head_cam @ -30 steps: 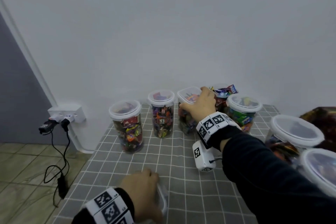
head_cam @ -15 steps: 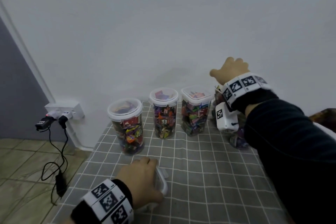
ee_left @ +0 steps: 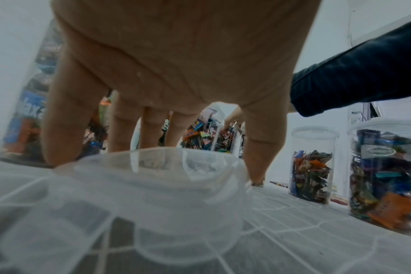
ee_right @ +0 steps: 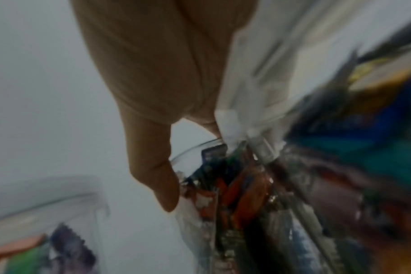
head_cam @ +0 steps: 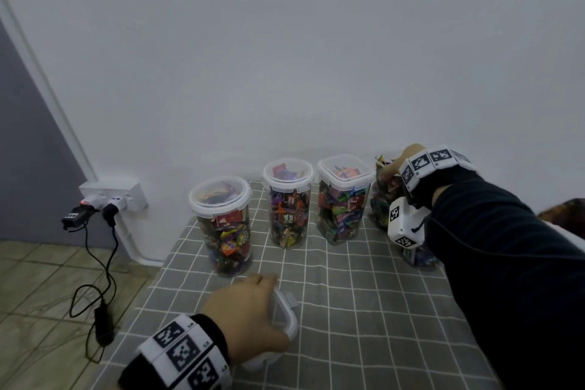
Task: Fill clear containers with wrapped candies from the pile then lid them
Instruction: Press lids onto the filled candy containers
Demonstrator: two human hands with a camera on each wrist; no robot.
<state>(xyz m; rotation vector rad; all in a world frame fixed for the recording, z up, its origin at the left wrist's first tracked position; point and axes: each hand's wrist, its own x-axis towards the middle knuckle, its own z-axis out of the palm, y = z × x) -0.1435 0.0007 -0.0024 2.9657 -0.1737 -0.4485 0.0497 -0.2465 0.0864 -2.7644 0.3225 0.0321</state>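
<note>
Grip first: the left hand (head_cam: 250, 313) was laid over an empty clear container (head_cam: 286, 317) at the near edge of the tabletop (head_cam: 364, 310), its fingers (ee_left: 68, 118) curled down round the far rim and its thumb pressed against the side, so the container was held fast. From the left wrist view the container (ee_left: 153, 185) was seen clear and bare inside, with a lid latch stuck out at its right side in the head view.

Over at the back right, the right hand (head_cam: 411, 152) was raised to the mouth of an open container (head_cam: 384, 196) crammed with wrapped candies (ee_right: 237, 194). The thumb (ee_right: 157, 166) was seen laid against the glassy rim, with the other digits mostly hidden; the wrist view was badly blurred, and whether anything was pinched could not be told.

Three lidded containers were lined up along the wall: a round one (head_cam: 226, 225) at the left, a second round one (head_cam: 288, 203) beside it, and a squarish one (head_cam: 343, 196) next, all packed with candies. The open container was stood just to the right of the squarish one. A grey checked cloth was spread over the tabletop. A wall socket (head_cam: 114, 196) with two plugs was seen at the left, with cables trailed down to the tiled floor (head_cam: 38, 294).
</note>
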